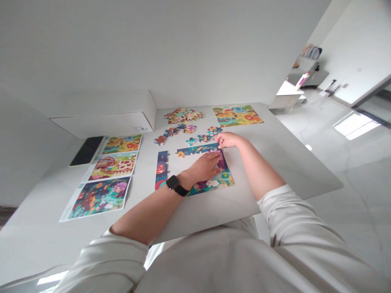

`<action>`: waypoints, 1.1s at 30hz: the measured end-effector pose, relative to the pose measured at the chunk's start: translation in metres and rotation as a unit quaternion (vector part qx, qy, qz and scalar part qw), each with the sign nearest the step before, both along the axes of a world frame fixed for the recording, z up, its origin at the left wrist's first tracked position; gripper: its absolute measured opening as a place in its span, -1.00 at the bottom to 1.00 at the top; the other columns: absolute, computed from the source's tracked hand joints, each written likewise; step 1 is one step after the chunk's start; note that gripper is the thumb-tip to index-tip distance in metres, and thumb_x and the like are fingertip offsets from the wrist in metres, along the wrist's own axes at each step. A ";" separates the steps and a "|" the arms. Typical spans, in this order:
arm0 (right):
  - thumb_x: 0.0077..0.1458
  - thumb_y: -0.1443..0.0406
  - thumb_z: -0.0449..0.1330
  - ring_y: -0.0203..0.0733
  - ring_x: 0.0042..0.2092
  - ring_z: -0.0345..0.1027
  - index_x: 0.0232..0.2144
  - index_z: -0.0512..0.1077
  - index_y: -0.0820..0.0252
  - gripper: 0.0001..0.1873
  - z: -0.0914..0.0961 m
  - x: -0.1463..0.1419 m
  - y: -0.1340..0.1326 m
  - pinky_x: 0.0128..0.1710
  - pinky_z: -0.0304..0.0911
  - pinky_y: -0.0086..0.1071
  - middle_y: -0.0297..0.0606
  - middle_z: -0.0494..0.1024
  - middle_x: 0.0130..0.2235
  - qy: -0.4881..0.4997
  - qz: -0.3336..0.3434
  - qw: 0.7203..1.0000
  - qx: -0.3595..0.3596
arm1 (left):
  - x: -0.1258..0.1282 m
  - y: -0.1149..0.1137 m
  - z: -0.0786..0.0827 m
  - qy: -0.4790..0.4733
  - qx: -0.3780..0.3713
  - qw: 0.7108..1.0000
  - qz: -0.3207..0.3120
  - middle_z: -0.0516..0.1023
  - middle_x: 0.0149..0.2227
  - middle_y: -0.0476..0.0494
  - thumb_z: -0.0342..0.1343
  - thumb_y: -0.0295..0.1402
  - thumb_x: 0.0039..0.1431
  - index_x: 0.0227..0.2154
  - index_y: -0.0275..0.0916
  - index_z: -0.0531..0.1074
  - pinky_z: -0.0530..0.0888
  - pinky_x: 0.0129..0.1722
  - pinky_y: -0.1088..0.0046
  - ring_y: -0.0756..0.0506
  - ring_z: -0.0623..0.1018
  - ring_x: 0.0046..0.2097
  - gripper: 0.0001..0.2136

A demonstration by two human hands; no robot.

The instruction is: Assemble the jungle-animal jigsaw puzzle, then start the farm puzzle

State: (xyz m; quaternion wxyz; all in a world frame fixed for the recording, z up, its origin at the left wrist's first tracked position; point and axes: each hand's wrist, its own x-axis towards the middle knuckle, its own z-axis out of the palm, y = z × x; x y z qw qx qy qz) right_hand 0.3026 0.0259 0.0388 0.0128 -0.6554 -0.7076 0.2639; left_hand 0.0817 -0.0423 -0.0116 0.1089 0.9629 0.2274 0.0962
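Observation:
A partly joined jigsaw puzzle [227, 179] with a dark night-forest picture lies on the white table. My left hand [209, 166], with a black watch on its wrist, rests flat over the puzzle's right part, fingers stretched out, hiding pieces under it. At the top right corner, my right hand [227, 140] has its fingers pinched together on a puzzle piece, which they mostly cover. A joined top strip [198, 149] runs left from there, its left end apart from the left side strip [161, 167]. Bare table shows inside the frame of pieces.
Loose pieces [175, 131] lie beyond the puzzle, more [204, 137] near my right hand, and a pile [183, 115] farther back. A completed-looking animal picture [238, 115] lies back right. Leftward are a reference sheet [99, 197], a phone [87, 150] and a white box [106, 122].

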 end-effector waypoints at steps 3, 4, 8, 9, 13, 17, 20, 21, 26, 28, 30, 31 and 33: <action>0.05 0.35 0.48 -0.26 -0.25 0.55 -0.05 0.59 0.15 -0.62 -0.001 0.000 0.000 -0.20 0.33 -0.45 -0.28 0.72 -0.14 0.005 -0.004 1.000 0.001 | 0.000 0.001 -0.001 -0.002 0.002 1.000 0.003 0.31 0.44 -0.39 -0.05 -0.07 0.48 0.37 -0.33 0.34 0.17 0.48 0.10 -0.28 0.28 0.47 -0.43; 0.04 0.34 0.49 -0.26 -0.25 0.55 -0.06 0.59 0.15 -0.62 -0.002 0.000 0.000 -0.19 0.33 -0.45 -0.29 0.72 -0.14 0.005 -0.005 1.000 0.002 | 0.000 0.001 -0.002 -0.004 0.003 1.000 0.005 0.31 0.44 -0.38 -0.05 -0.07 0.48 0.37 -0.32 0.34 0.17 0.48 0.11 -0.27 0.28 0.47 -0.43; 0.08 0.37 0.45 -0.27 -0.25 0.56 -0.05 0.58 0.15 -0.65 -0.005 0.000 0.003 -0.20 0.32 -0.46 -0.30 0.72 -0.13 -0.010 -0.003 1.000 0.010 | 0.002 0.001 -0.003 -0.007 0.005 1.000 0.013 0.33 0.43 -0.38 -0.05 -0.08 0.48 0.38 -0.35 0.32 0.16 0.48 0.14 -0.26 0.30 0.45 -0.42; 0.09 0.38 0.44 -0.26 -0.24 0.56 -0.06 0.58 0.15 -0.66 -0.006 0.000 0.003 -0.19 0.31 -0.46 -0.31 0.72 -0.14 -0.017 -0.002 1.000 0.015 | 0.003 0.001 -0.004 -0.008 0.005 1.000 0.017 0.34 0.42 -0.39 -0.04 -0.08 0.48 0.37 -0.35 0.32 0.17 0.48 0.14 -0.27 0.30 0.45 -0.42; 0.07 0.35 0.46 -0.24 -0.23 0.57 -0.08 0.59 0.12 -0.67 -0.006 0.000 0.005 -0.17 0.30 -0.46 -0.34 0.72 -0.17 -0.047 0.004 0.999 0.023 | 0.005 0.002 -0.002 -0.017 0.004 1.000 0.026 0.37 0.39 -0.41 0.00 -0.07 0.45 0.33 -0.33 0.37 0.22 0.46 0.10 -0.31 0.31 0.44 -0.44; 0.06 0.31 0.48 -0.23 -0.23 0.57 -0.07 0.60 0.11 -0.64 -0.005 0.002 0.005 -0.18 0.30 -0.45 -0.32 0.72 -0.17 -0.059 0.007 0.998 0.018 | 0.006 0.003 -0.001 -0.018 -0.004 1.000 0.020 0.38 0.38 -0.42 0.01 -0.08 0.45 0.30 -0.35 0.40 0.24 0.45 0.13 -0.30 0.34 0.42 -0.46; 0.02 0.26 0.52 -0.21 -0.23 0.57 -0.06 0.60 0.10 -0.60 -0.005 0.003 0.005 -0.18 0.30 -0.44 -0.30 0.72 -0.16 -0.053 0.009 0.998 0.020 | 0.006 0.002 -0.002 -0.014 0.000 0.999 0.030 0.33 0.41 -0.43 0.00 -0.08 0.46 0.31 -0.36 0.38 0.23 0.45 0.09 -0.31 0.32 0.43 -0.45; 0.00 0.24 0.53 -0.21 -0.24 0.57 -0.07 0.60 0.09 -0.59 -0.005 0.003 0.005 -0.18 0.31 -0.43 -0.31 0.72 -0.16 -0.050 0.010 0.998 0.020 | 0.006 0.002 -0.003 -0.015 0.005 0.999 0.036 0.31 0.42 -0.43 0.02 -0.08 0.45 0.31 -0.35 0.38 0.22 0.45 0.06 -0.33 0.31 0.44 -0.45; 0.02 0.25 0.49 -0.20 -0.25 0.55 -0.14 0.60 0.11 -0.68 -0.004 0.002 0.004 -0.21 0.30 -0.44 -0.33 0.71 -0.22 -0.043 0.022 0.999 0.025 | 0.006 -0.001 -0.008 -0.035 0.033 0.997 0.055 0.38 0.39 -0.38 0.07 -0.05 0.42 0.28 -0.29 0.43 0.17 0.46 -0.03 -0.38 0.28 0.45 -0.47; 0.06 0.24 0.46 -0.20 -0.26 0.55 -0.17 0.59 0.11 -0.73 -0.004 0.002 0.003 -0.24 0.30 -0.44 -0.33 0.70 -0.26 -0.040 0.030 0.998 0.025 | 0.005 -0.002 -0.008 -0.035 0.036 0.997 0.054 0.38 0.39 -0.39 0.08 -0.02 0.41 0.30 -0.30 0.41 0.14 0.48 -0.05 -0.38 0.28 0.44 -0.43; 0.08 0.22 0.43 -0.19 -0.26 0.54 -0.17 0.58 0.13 -0.74 -0.006 0.001 0.003 -0.27 0.29 -0.43 -0.33 0.69 -0.28 -0.040 0.034 0.998 0.025 | 0.005 -0.003 -0.009 -0.032 0.034 0.997 0.054 0.36 0.40 -0.39 0.07 0.01 0.42 0.32 -0.30 0.39 0.12 0.48 -0.06 -0.38 0.28 0.45 -0.40; 0.08 0.22 0.43 -0.19 -0.26 0.53 -0.16 0.57 0.14 -0.73 -0.007 0.001 0.003 -0.28 0.29 -0.43 -0.32 0.69 -0.27 -0.041 0.032 0.998 0.028 | 0.004 -0.003 -0.009 -0.031 0.031 0.998 0.055 0.36 0.41 -0.38 0.06 0.01 0.42 0.33 -0.29 0.38 0.13 0.48 -0.06 -0.37 0.28 0.45 -0.41; 0.06 0.24 0.45 -0.20 -0.25 0.53 -0.14 0.55 0.14 -0.69 -0.009 0.002 0.003 -0.28 0.28 -0.44 -0.33 0.69 -0.24 -0.041 0.024 0.998 0.038 | 0.004 -0.003 -0.008 -0.032 0.026 0.997 0.058 0.36 0.41 -0.35 0.03 0.00 0.44 0.34 -0.26 0.38 0.15 0.47 -0.07 -0.36 0.29 0.45 -0.42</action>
